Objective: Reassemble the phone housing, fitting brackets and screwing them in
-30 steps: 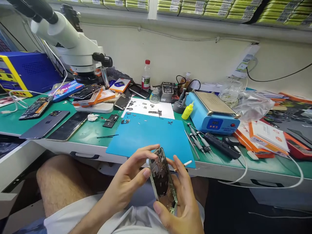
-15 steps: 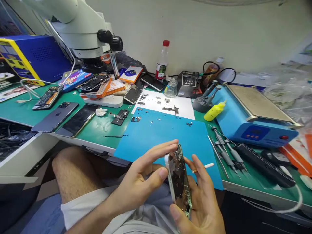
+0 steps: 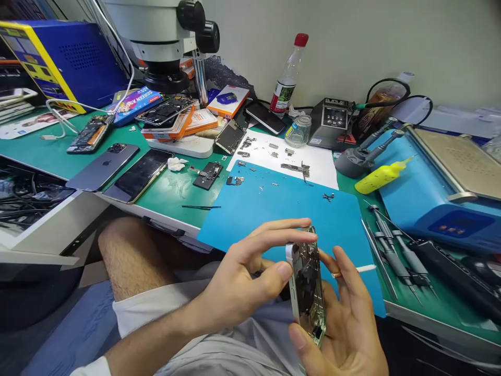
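Observation:
Between both hands is an opened phone housing [image 3: 307, 292], tilted nearly on edge, with bare metal and dark internals showing. My left hand [image 3: 250, 282] steadies its upper end, fingers stretched over the top edge and thumb against the near side. The lower end rests in the grip of my right hand [image 3: 352, 324], whose thumb presses the bottom corner. A thin stick with a white tip [image 3: 367, 268] juts out between my right fingers. Beyond the hands lies a blue mat [image 3: 274, 214] with small phone parts and screws on it.
A white sheet [image 3: 270, 151] holds more phone parts. Tweezers [image 3: 201, 207], a loose battery-like part [image 3: 208, 175] and several phones lie left. Screwdrivers [image 3: 395, 256], a yellow bottle [image 3: 383, 175] and a blue heating plate machine [image 3: 442, 183] stand right. A microscope [image 3: 164, 47] overhangs the back left.
The view has shifted, so the bench items appear moved. The phone housing has turned slightly more on edge, and my left fingers reach further over its top.

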Demonstrator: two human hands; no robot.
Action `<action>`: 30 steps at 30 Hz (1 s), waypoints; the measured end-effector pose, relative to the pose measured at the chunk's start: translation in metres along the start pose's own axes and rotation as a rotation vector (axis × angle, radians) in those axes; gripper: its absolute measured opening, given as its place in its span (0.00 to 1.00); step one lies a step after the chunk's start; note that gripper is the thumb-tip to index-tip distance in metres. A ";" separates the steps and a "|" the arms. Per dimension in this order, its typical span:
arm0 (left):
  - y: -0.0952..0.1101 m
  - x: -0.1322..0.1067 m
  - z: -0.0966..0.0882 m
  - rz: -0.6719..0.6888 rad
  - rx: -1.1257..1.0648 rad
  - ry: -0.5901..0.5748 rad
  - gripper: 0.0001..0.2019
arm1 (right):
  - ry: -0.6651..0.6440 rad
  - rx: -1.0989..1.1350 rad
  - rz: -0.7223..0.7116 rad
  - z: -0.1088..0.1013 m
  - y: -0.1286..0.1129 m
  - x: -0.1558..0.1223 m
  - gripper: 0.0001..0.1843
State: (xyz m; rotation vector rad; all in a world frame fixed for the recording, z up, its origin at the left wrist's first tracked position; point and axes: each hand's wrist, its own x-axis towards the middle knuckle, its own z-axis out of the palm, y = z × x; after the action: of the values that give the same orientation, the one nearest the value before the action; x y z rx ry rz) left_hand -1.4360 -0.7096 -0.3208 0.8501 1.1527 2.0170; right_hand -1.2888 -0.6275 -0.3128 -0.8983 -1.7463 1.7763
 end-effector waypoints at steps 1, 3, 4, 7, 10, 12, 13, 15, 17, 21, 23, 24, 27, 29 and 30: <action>0.000 -0.002 0.001 0.008 0.004 0.012 0.15 | 0.006 -0.005 -0.011 0.001 0.000 -0.001 0.52; -0.001 -0.005 0.003 0.030 0.009 0.025 0.15 | 0.019 -0.015 -0.027 0.002 -0.001 -0.005 0.51; 0.000 -0.006 0.004 0.038 0.010 0.022 0.15 | 0.022 -0.018 -0.032 0.002 -0.002 -0.006 0.51; 0.003 -0.009 0.002 0.033 -0.025 -0.031 0.15 | 0.019 -0.025 -0.041 -0.001 -0.003 -0.011 0.51; 0.007 -0.011 -0.002 0.007 -0.080 -0.086 0.13 | 0.015 -0.022 -0.041 -0.005 -0.003 -0.016 0.53; 0.009 -0.013 -0.005 -0.006 -0.098 -0.099 0.13 | 0.017 -0.002 -0.039 -0.006 -0.003 -0.019 0.54; 0.009 -0.015 -0.006 -0.014 -0.104 -0.100 0.13 | 0.015 0.012 -0.038 -0.006 -0.003 -0.021 0.54; 0.010 -0.019 -0.006 -0.025 -0.118 -0.098 0.13 | 0.003 0.038 -0.035 -0.006 -0.003 -0.023 0.55; 0.010 -0.022 -0.006 -0.029 -0.134 -0.088 0.13 | -0.011 0.048 -0.028 -0.005 -0.003 -0.025 0.55; 0.011 -0.026 -0.005 -0.036 -0.165 -0.068 0.12 | -0.031 0.027 -0.030 -0.006 0.000 -0.026 0.54; 0.011 -0.027 -0.005 -0.039 -0.170 -0.058 0.12 | -0.041 0.018 -0.035 -0.007 0.002 -0.026 0.54; 0.010 -0.027 -0.005 -0.034 -0.164 -0.054 0.12 | -0.044 0.016 -0.036 -0.007 0.003 -0.025 0.54; 0.009 -0.029 -0.003 0.007 -0.097 -0.057 0.15 | -0.059 0.020 -0.034 -0.007 0.004 -0.024 0.55; 0.008 -0.030 -0.001 0.030 -0.039 -0.057 0.17 | -0.068 0.031 -0.029 -0.007 0.003 -0.024 0.54; 0.008 -0.030 0.000 0.035 -0.016 -0.053 0.18 | -0.070 0.038 -0.026 -0.006 0.003 -0.024 0.53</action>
State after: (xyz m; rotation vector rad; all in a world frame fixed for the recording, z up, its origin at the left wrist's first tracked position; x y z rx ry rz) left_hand -1.4208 -0.7366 -0.3202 0.9156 1.0981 2.0172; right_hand -1.2681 -0.6410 -0.3126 -0.8035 -1.7537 1.8382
